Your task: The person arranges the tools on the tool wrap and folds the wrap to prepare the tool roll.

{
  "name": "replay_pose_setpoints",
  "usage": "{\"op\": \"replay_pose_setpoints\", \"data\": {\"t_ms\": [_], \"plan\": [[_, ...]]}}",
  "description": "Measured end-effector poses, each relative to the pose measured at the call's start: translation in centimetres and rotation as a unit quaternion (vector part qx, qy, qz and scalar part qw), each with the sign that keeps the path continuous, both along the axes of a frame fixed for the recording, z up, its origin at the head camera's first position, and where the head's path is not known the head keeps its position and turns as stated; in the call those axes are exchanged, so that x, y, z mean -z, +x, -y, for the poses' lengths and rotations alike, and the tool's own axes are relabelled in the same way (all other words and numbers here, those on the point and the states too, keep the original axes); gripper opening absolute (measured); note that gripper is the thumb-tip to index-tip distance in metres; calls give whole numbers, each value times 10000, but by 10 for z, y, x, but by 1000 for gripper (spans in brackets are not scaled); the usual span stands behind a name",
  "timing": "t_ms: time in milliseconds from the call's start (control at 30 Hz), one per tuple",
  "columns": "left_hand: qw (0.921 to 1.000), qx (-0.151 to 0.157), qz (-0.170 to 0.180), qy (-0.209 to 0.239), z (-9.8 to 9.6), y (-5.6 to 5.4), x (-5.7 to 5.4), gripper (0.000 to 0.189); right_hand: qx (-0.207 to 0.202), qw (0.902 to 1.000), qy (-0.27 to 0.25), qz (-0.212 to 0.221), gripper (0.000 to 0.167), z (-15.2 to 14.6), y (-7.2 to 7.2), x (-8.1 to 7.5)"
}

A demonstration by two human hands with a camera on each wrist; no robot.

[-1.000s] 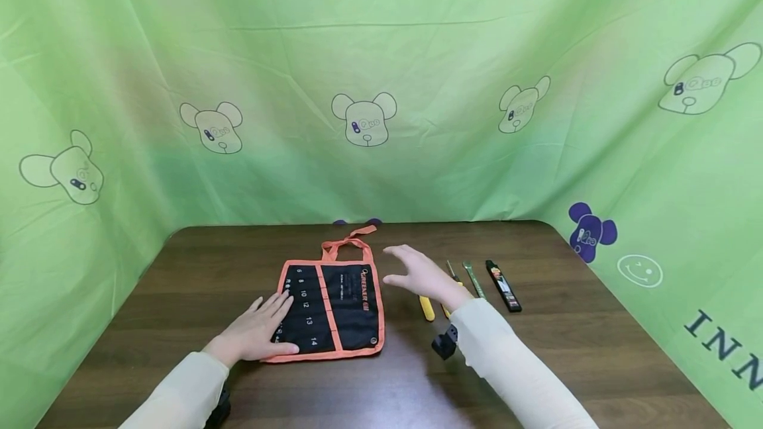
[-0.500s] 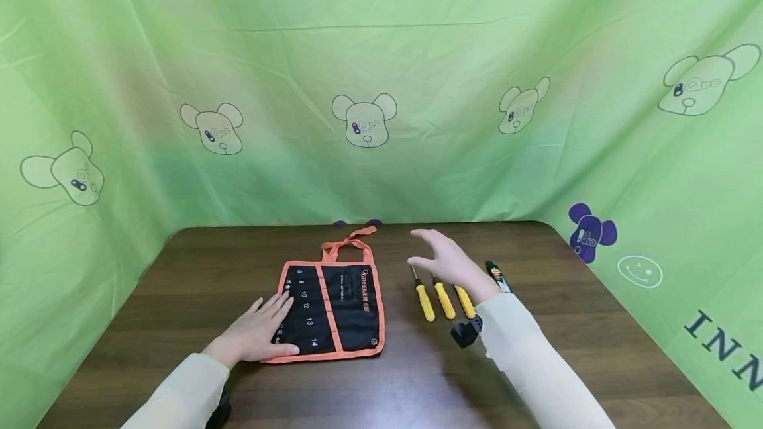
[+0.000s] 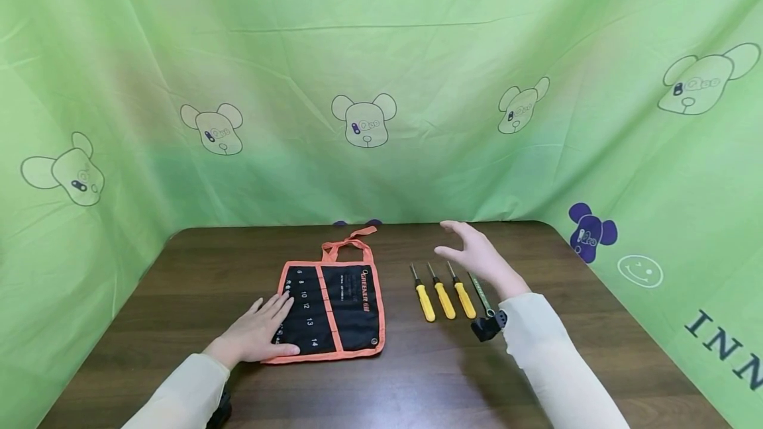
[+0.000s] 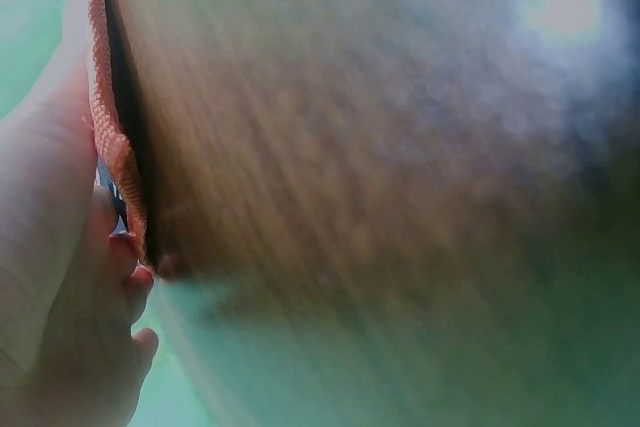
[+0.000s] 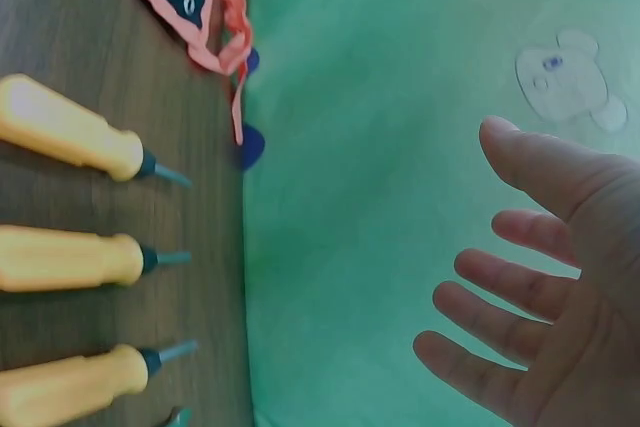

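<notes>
Three screwdrivers [image 3: 441,292] are lying on the counter [image 3: 357,396] beside a pouch [image 3: 353,313], probably light, rigid, best gripped by their handles [image 3: 465,300]; my left hand [image 3: 255,330] is resting flat on the pouch, my right hand [image 3: 481,258] hovering empty, fingers parted.

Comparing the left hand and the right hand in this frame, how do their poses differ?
The left hand rests on the left side of the black tool pouch, while the right hand is raised and touches nothing.
The left hand sits lower in the head view; the right hand appears higher, near the green wrench.
Both hands are bare, with fingers uncurled.
</notes>
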State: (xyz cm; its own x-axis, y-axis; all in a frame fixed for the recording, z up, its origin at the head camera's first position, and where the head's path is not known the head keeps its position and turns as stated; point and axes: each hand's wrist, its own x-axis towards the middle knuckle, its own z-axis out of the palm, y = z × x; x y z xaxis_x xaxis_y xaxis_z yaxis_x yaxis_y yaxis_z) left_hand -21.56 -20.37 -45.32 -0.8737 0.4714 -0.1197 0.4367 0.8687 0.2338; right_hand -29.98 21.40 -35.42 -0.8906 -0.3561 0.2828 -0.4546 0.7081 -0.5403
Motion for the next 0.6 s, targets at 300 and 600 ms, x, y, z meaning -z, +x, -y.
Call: {"op": "replay_pose_setpoints", "data": {"t_ms": [300, 600], "plan": [[10000, 21, 50, 51, 0, 0, 0, 96, 492, 9986, 14, 194, 62, -33, -4, 5], [10000, -22, 59, 4, 0, -1, 1, 97, 901, 9949, -159, 425, 64, -63, -3, 16]]}}
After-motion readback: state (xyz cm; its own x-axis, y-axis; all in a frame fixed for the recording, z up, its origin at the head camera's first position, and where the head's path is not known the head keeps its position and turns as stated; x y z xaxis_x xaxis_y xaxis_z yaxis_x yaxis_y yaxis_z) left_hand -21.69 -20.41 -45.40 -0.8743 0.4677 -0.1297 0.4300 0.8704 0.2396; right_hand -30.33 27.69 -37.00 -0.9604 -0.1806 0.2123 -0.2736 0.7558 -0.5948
